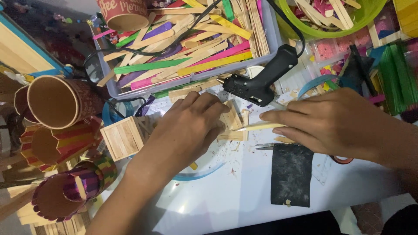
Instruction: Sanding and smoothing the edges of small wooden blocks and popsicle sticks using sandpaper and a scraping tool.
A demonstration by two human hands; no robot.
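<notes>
My left hand (187, 128) lies palm down on a small flat assembly of plain wooden craft sticks (232, 118) in the middle of the white table (226, 196), pressing it. My right hand (335, 122) comes in from the right, its fingertips pinching one plain craft stick (261, 127) and laying it against the assembly's right edge. A black hot glue gun (261, 80) rests just behind both hands, nozzle pointing left, its cord running up across the tray.
A grey tray (272, 35) of coloured and plain sticks sits behind; a green bowl (370, 19) of sticks at back right. Stick-covered cups (65, 100) and a small wooden box (122, 138) stand left. A black sheet (291, 174) and scissors (278, 146) lie near my right hand.
</notes>
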